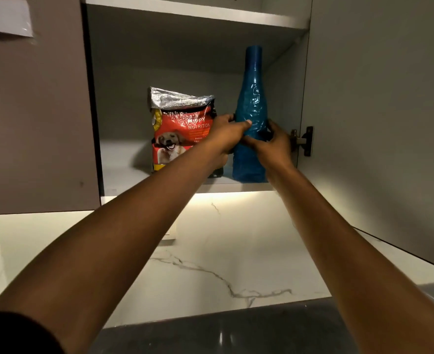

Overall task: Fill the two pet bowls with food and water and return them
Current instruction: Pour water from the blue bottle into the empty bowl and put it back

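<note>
Both bare arms stretch forward and upward, converging toward the middle of the view, forearms nearly straight. The left hand [227,135] is curled with its thumb pointing right and its fingers wrapped out of sight, and a dark sleeve edge shows at that arm's upper end. The right hand [274,144] faces it, fingers bent inward, the two hands nearly touching.

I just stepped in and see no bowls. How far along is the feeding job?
Early, it seems. Done: the cupboard door stands open. In hand: both hands, left and right, have a grip on the blue bottle standing on the shelf. Left: the puppy food bag sits untouched beside it; no bowl shows, so filling and returning remain.
</note>
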Demonstrator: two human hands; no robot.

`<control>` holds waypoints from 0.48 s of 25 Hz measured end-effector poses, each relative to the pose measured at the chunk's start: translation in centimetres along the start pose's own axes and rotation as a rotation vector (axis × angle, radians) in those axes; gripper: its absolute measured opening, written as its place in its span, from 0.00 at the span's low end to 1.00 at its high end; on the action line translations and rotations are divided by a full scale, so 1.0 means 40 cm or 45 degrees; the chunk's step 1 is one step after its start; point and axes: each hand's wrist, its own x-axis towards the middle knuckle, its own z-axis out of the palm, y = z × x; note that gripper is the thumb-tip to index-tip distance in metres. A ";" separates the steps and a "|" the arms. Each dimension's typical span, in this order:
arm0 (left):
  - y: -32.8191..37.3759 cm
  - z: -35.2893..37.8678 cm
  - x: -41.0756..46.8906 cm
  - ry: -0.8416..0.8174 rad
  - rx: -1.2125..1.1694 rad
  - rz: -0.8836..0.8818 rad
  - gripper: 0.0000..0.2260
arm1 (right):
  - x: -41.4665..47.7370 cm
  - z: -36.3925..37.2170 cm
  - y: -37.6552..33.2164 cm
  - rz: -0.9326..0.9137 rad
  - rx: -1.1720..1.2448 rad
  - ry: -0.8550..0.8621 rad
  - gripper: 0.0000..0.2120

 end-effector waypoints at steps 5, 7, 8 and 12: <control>-0.021 0.031 0.030 0.058 -0.026 0.000 0.18 | 0.046 0.005 0.036 0.089 -0.007 -0.010 0.33; -0.023 0.036 0.035 0.037 -0.026 -0.015 0.19 | 0.056 0.005 0.038 0.115 -0.046 -0.017 0.34; -0.023 0.037 0.033 0.034 -0.010 -0.017 0.19 | 0.058 0.004 0.034 0.127 -0.075 -0.027 0.34; -0.003 0.016 -0.022 0.022 0.076 0.084 0.19 | 0.015 -0.003 -0.018 0.151 -0.133 0.007 0.43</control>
